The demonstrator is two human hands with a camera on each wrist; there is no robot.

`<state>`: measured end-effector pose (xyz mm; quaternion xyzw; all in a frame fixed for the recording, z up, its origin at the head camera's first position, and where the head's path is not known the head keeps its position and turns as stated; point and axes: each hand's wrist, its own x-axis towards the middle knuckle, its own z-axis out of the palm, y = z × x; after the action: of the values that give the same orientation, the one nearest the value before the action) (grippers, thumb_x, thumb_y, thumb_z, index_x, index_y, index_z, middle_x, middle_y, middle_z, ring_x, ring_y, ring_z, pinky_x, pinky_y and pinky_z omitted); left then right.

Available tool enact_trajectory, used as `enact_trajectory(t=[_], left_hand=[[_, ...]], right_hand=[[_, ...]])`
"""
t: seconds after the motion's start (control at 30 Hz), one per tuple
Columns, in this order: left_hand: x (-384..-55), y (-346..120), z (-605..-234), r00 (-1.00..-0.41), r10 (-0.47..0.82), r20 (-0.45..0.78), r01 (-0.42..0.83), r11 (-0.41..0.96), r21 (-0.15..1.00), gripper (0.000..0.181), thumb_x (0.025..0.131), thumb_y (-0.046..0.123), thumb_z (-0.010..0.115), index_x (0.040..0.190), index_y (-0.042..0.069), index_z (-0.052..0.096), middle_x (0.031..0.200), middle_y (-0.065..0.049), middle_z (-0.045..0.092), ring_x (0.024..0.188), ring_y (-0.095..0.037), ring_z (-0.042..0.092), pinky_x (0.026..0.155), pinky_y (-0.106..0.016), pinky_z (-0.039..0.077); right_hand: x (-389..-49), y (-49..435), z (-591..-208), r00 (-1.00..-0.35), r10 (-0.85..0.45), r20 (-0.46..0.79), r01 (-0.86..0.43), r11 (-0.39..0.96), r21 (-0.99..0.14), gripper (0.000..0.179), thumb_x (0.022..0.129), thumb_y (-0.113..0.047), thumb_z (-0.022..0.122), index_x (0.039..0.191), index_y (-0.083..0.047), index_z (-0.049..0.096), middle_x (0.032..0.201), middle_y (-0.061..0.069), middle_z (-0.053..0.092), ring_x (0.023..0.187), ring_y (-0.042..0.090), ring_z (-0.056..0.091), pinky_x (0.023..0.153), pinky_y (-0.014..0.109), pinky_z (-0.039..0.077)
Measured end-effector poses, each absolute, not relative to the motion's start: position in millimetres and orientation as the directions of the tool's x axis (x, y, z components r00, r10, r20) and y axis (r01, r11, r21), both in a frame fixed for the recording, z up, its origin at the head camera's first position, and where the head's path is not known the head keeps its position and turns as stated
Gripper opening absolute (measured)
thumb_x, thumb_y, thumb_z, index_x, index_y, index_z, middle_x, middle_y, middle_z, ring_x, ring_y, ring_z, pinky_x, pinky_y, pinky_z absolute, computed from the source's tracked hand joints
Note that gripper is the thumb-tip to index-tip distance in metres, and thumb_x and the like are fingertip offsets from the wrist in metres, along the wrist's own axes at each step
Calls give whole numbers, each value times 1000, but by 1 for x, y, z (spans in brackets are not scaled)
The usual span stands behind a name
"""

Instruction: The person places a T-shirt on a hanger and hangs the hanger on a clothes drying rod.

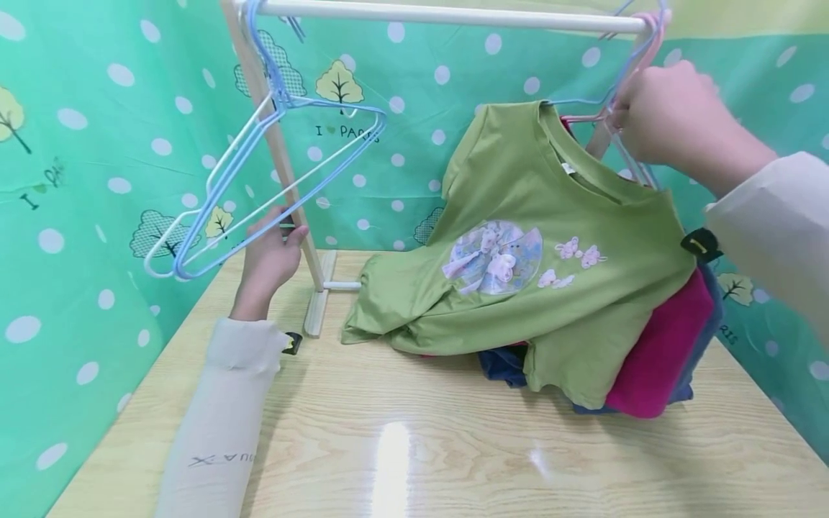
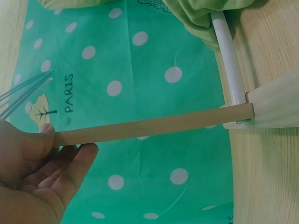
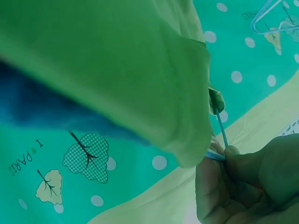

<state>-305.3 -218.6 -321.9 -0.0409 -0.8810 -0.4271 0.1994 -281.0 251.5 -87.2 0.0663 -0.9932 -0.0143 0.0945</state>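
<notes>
In the head view my left hand (image 1: 268,255) grips the left wooden post (image 1: 283,173) of a small clothes rack below mid-height. The left wrist view shows thumb and fingers around that post (image 2: 154,127). At the upper right my right hand (image 1: 673,119) pinches a blue hanger (image 1: 586,101) just under its hook, by the right end of the rail (image 1: 453,13). A green T-shirt (image 1: 550,194) with a round printed picture and pink flower patches hangs on this hanger, slanting down leftward. The right wrist view shows thumb and fingers (image 3: 229,172) on the hanger wire.
A blue hanger (image 1: 278,86) and a white hanger hang at the rail's left end. A pink hanger (image 1: 654,43) is at the right end. Behind the T-shirt are a magenta garment (image 1: 667,345) and a dark blue one (image 1: 501,363). Dotted green cloth (image 1: 401,194) surrounds the wooden table (image 1: 324,432).
</notes>
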Motion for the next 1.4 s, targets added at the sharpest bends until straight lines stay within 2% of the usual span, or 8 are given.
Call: enact_trajectory(t=[0.07, 0.2, 0.33, 0.5, 0.83, 1.07, 1.23, 1.4], left_hand=[[-305, -219, -322, -918, -99, 385, 243, 628, 739, 33, 105, 15, 58, 132, -3, 53, 125, -24, 63, 119, -40, 64, 96, -53, 54], [-305, -219, -321, -915, -96, 392, 244, 642, 727, 35, 105, 15, 57, 133, -5, 53, 125, -26, 62, 118, -42, 64, 97, -53, 53], [-307, -217, -322, -897, -95, 432, 281, 632, 722, 29, 105, 11, 58, 127, -7, 57, 120, -26, 64, 114, -41, 64, 95, -50, 54], [-308, -215, -323, -878, -98, 468, 308, 633, 710, 19, 104, 9, 59, 113, -7, 61, 111, -25, 66, 106, -39, 65, 90, -50, 53], [-307, -218, -321, -896, -71, 438, 290, 653, 699, 36, 105, 14, 57, 135, -7, 53, 122, -28, 64, 115, -44, 64, 93, -53, 54], [-306, -218, -321, -886, -77, 457, 293, 670, 682, 26, 105, 14, 57, 121, -6, 58, 112, -27, 65, 107, -43, 64, 90, -54, 53], [-306, -220, -322, -901, -94, 423, 249, 688, 682, 24, 107, 20, 56, 119, 0, 59, 110, -20, 64, 103, -39, 63, 86, -52, 51], [-305, -223, -322, -909, -102, 404, 237, 671, 703, 25, 107, 20, 55, 120, -1, 58, 113, -21, 64, 106, -40, 62, 88, -52, 52]], right_hand=[[-279, 249, -89, -971, -139, 193, -132, 990, 48, 30, 100, -7, 54, 123, 9, 65, 106, 33, 67, 62, 31, 51, 43, 38, 45], [-273, 242, -94, -974, -117, 192, -117, 993, 15, 32, 101, -8, 54, 126, 11, 61, 103, 33, 66, 53, 28, 49, 41, 38, 44], [-269, 237, -101, -967, -134, 216, -129, 991, 37, 30, 100, -7, 59, 123, 12, 63, 98, 33, 65, 57, 32, 51, 43, 41, 46], [-265, 237, -106, -948, -177, 265, -156, 983, 99, 28, 101, -9, 58, 116, 14, 64, 88, 30, 63, 60, 35, 50, 44, 42, 45], [-261, 236, -113, -945, -164, 283, -143, 985, 92, 29, 103, -12, 55, 112, 15, 61, 84, 31, 60, 58, 37, 50, 42, 42, 45], [-254, 234, -107, -968, -118, 220, -122, 992, -6, 28, 101, -10, 58, 119, 9, 68, 97, 28, 66, 61, 32, 52, 44, 40, 44], [-247, 233, -102, -975, -96, 199, -113, 991, -74, 25, 98, -9, 62, 113, 8, 72, 86, 22, 68, 58, 29, 49, 42, 37, 39], [-242, 230, -97, -963, -133, 233, -146, 988, -41, 25, 98, -11, 61, 112, 4, 75, 82, 18, 70, 59, 28, 45, 41, 36, 35]])
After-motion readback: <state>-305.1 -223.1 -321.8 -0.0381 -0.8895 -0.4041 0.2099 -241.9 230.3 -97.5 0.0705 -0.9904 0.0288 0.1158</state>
